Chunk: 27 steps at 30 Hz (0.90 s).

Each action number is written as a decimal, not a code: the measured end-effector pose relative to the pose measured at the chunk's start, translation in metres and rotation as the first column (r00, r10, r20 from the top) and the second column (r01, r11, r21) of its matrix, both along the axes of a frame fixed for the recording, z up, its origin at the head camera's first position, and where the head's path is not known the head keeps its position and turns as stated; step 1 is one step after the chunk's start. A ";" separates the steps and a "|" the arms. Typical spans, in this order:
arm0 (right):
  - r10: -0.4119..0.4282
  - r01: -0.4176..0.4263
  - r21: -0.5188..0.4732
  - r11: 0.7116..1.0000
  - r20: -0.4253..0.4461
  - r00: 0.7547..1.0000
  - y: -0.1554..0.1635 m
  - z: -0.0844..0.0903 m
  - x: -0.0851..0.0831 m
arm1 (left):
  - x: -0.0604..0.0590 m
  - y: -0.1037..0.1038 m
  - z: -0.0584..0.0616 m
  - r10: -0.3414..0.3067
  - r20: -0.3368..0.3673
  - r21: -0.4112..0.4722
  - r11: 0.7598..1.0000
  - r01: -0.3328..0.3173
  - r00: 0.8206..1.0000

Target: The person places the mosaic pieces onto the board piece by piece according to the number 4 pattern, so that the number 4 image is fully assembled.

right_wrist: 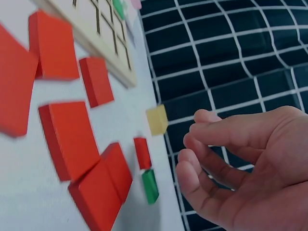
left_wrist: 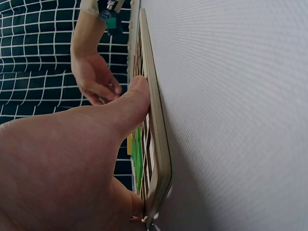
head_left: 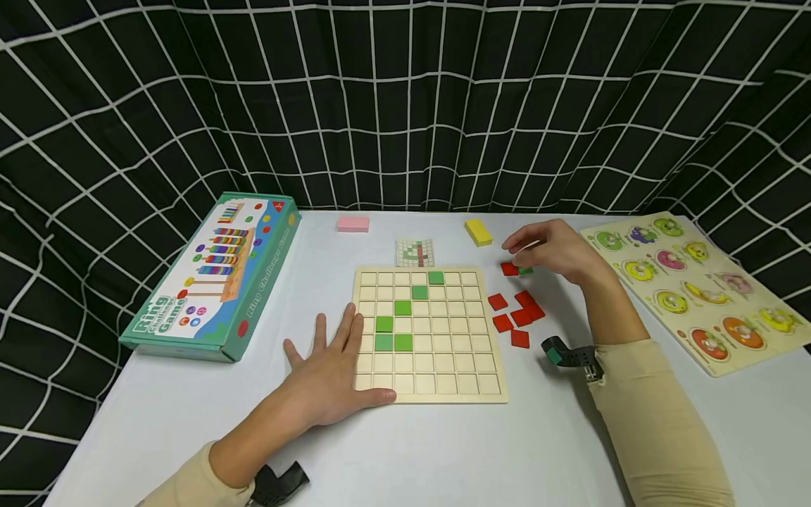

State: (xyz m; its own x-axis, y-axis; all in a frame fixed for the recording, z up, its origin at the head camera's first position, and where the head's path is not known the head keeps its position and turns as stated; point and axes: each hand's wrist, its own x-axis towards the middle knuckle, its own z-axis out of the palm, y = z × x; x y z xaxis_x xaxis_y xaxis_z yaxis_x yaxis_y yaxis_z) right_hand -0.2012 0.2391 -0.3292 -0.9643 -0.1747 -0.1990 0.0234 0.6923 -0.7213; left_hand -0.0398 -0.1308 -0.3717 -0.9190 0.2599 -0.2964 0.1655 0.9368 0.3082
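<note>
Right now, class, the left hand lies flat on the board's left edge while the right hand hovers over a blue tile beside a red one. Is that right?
Not quite. The tile under the right hand is green, not blue, as the head and right wrist views show. It does lie beside a red tile, and the left hand does lie flat on the board's left edge.
</note>
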 end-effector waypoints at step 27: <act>-0.019 0.018 0.024 1.000 0.052 0.998 0.029 -0.031 -0.014 | 0.000 0.001 0.000 0.003 0.001 0.005 1.000 -0.003 1.000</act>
State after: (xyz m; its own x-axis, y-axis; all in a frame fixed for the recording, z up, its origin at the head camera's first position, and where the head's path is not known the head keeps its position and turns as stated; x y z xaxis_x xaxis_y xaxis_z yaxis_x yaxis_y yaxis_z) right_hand -0.2150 0.2681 -0.3600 -0.9554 -0.1516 -0.2534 0.0738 0.7084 -0.7019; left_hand -0.0396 -0.1299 -0.3715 -0.9195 0.2590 -0.2958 0.1629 0.9357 0.3131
